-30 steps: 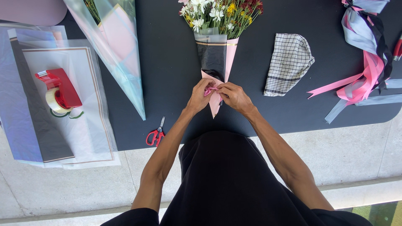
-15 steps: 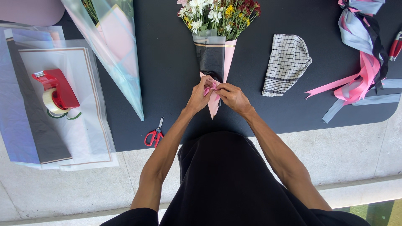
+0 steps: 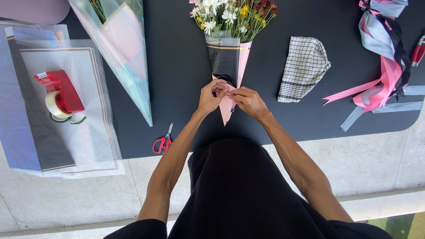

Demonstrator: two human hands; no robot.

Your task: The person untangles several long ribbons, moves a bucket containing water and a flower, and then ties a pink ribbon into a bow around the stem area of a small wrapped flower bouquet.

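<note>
A bouquet (image 3: pixel 234 17) of white, yellow and red flowers lies on the black table (image 3: pixel 186 79), wrapped in a cone of pink and black paper (image 3: pixel 228 59) with its tip pointing toward me. My left hand (image 3: pixel 210 95) and my right hand (image 3: pixel 249 101) meet at the narrow lower part of the cone. Both pinch a thin pink ribbon there, fingertips almost touching. The ribbon itself is mostly hidden under my fingers.
Red-handled scissors (image 3: pixel 162 142) lie near the table's front edge on the left. A red tape dispenser (image 3: pixel 59 95) sits on stacked wrapping sheets (image 3: pixel 84 141). A second wrapped cone (image 3: pixel 119 53), a checked cloth (image 3: pixel 303 66) and loose ribbons (image 3: pixel 380 75) lie around.
My fingers have shifted slightly on the ribbon at the cone's neck. The bouquet and everything else on the table stay in place.
</note>
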